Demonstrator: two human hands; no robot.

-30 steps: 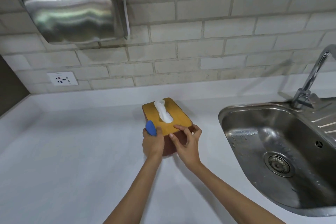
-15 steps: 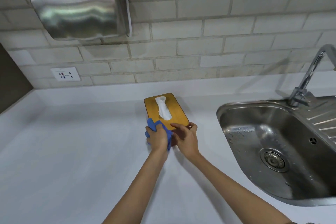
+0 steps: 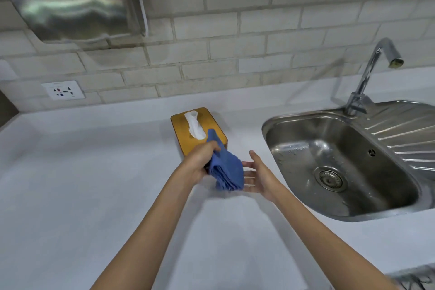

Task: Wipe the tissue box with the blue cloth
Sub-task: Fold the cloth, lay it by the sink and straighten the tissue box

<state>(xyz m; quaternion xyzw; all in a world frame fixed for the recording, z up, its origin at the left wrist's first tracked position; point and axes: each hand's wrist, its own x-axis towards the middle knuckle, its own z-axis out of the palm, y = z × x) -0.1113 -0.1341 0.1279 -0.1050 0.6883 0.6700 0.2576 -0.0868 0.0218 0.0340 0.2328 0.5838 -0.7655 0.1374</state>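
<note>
Gripping the bunched blue cloth (image 3: 227, 172), left hand (image 3: 200, 163) sits at the tissue box (image 3: 186, 135) near end. Box's long axis runs away toward the wall. Right hand (image 3: 257, 175), splayed and empty, lies just sink-side (image 3: 266, 125) of the cloth.

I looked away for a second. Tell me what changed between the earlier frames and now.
The left hand lifted the blue cloth off the tissue box; it now hangs bunched. The right hand let go of the box and opened, palm up, beside the cloth. Box, tissue and sink stayed put.
</note>
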